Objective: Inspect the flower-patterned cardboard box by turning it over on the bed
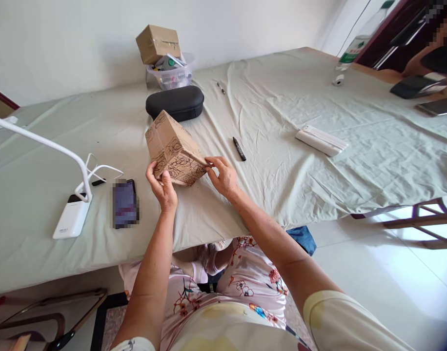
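A brown cardboard box [179,153] covered in black scribbles is tilted between my two hands over the cloth-covered table. My left hand [164,189] grips its near left corner, thumb on the side facing me and fingers round the edge. At the box's right corner, my right hand [223,176] pinches the edge between thumb and fingers. A black marker pen [239,148] lies on the cloth just beyond my right hand. Behind the box sits a black hard case [175,103].
Left of my hands lie a phone [125,204] and a white lamp base [72,217] with a bent arm. A plastic basket [172,77] with another box [158,43] stands by the wall. A white rectangular object [321,140] and a bottle [362,39] are to the right, near another person.
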`<control>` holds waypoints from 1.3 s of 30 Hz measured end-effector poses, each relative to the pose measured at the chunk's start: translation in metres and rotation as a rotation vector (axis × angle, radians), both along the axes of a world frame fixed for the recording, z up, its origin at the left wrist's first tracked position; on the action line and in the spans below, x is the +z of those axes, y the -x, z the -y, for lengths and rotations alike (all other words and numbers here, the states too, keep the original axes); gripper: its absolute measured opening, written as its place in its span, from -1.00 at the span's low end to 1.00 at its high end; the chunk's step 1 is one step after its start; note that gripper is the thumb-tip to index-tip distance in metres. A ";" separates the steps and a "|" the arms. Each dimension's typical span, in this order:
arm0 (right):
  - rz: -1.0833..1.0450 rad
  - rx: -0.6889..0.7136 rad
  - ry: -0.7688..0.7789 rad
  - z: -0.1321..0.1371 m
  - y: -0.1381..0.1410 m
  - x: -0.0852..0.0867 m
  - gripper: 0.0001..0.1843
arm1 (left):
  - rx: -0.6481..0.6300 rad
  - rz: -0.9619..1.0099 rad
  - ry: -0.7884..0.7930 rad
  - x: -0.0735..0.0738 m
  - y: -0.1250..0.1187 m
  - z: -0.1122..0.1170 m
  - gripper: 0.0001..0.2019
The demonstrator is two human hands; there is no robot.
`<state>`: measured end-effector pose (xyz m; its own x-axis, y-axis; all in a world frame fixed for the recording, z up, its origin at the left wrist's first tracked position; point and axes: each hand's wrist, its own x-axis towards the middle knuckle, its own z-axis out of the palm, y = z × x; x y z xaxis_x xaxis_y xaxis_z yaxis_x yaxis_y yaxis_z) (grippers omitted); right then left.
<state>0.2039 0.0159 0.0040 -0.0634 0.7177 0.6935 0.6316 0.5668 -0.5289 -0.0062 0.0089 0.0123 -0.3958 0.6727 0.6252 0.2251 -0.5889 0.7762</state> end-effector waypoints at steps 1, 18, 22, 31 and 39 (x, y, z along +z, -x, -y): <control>-0.006 0.000 0.014 0.000 0.000 0.000 -0.65 | -0.006 0.021 0.006 -0.002 0.002 -0.002 -0.40; -0.134 0.022 0.049 0.003 0.001 0.002 -0.63 | -0.158 0.129 0.240 -0.014 0.002 -0.010 -0.35; -0.149 0.021 0.028 0.004 0.001 0.006 -0.64 | -0.179 0.170 0.311 -0.021 0.005 -0.014 -0.33; -0.152 0.136 -0.076 0.011 0.002 0.012 -0.70 | 0.105 -0.029 0.490 -0.034 0.016 -0.022 -0.58; 0.001 0.452 -0.098 0.022 0.020 0.011 -0.68 | 0.079 -0.389 0.287 -0.021 0.000 -0.006 -0.24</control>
<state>0.1844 -0.0057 0.0147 -0.3554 0.5493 0.7563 0.3101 0.8326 -0.4590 -0.0061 0.0150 -0.0083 -0.2258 0.8170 0.5306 0.5661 -0.3332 0.7540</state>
